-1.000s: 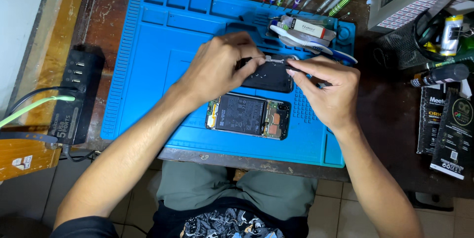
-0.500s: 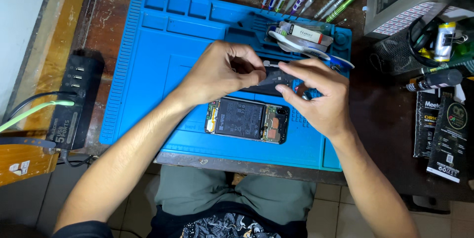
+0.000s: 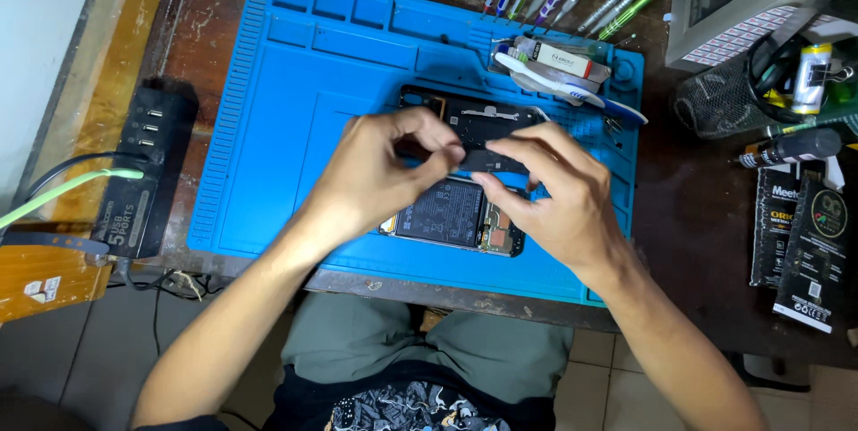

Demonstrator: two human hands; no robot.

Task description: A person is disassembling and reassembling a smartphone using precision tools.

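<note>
Both the left hand (image 3: 380, 176) and right hand (image 3: 559, 194) are pinching a black phone back cover (image 3: 478, 127), lying lengthwise left-to-right near the blue mat's (image 3: 268, 127) far edge.

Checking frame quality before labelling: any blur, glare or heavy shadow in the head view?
Head view: sharp overall, both hands crisp; even overhead light, soft shadow under the left hand and right hand on the blue mat; mild glare on the opened phone; slight wide-angle bending at edges.
</note>
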